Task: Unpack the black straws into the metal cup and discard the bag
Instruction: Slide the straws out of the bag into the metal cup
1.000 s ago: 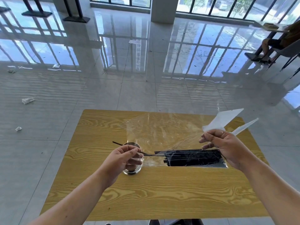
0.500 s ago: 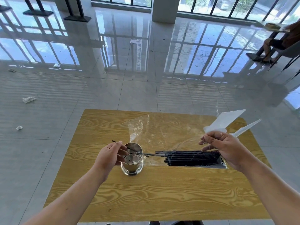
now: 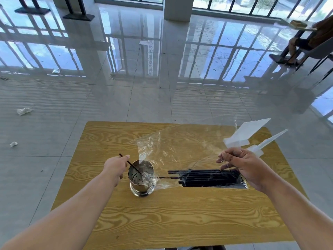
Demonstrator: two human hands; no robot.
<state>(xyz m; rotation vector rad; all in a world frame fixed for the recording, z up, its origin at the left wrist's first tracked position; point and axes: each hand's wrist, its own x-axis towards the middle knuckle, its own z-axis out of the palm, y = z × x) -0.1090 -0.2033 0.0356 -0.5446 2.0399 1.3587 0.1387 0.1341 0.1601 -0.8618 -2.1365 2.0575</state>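
A perforated metal cup stands on the wooden table, left of centre. My left hand pinches one black straw and holds it slanted, its lower end inside the cup. A bundle of black straws lies flat inside the clear plastic bag, to the right of the cup. My right hand grips the bag's upper edge near its white header flaps and holds it lifted. The bag's open end drapes over the cup's rim.
Glossy tiled floor surrounds the table. Crumpled scraps lie on the floor to the left. A seated person and chairs are at the far right. A pillar stands at the back.
My left hand has pulled one straw out of the bag, moved left past the cup and tipped the straw's end down into it. My right hand has kept the bag raised.
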